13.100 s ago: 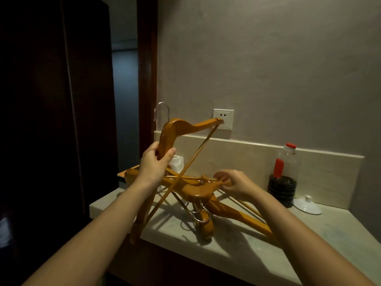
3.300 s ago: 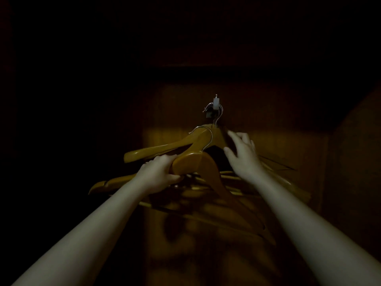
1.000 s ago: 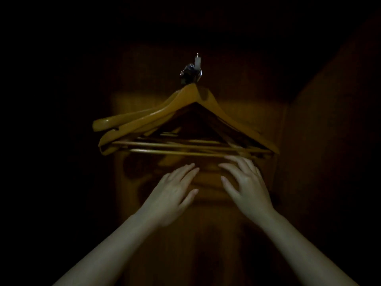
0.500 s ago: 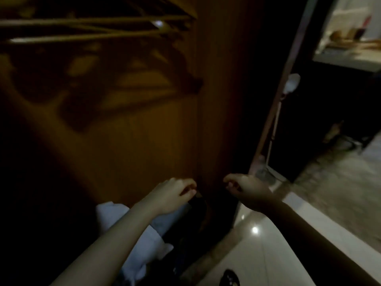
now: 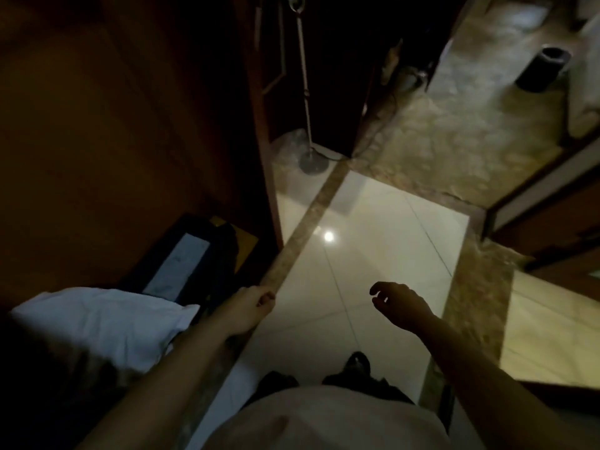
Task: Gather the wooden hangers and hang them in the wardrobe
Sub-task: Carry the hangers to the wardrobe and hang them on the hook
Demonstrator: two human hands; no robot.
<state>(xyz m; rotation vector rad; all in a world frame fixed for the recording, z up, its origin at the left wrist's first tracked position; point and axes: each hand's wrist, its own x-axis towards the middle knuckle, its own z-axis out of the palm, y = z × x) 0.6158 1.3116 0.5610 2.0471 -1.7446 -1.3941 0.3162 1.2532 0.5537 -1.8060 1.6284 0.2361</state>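
Both hands are hanging idle just outside the wardrobe (image 5: pixel 130 125). The left hand (image 5: pixel 251 308) is curling loosely, seemingly around nothing in this dim light, and the right hand (image 5: pixel 397 305) is holding slack fingers apart. No wooden hangers are showing here, so nothing needs gripping.

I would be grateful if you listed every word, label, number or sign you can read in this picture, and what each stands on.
No text here can be read.
Pale panel on the dark case: faint marks only, too blurred to read.
Black bin: no label shows.
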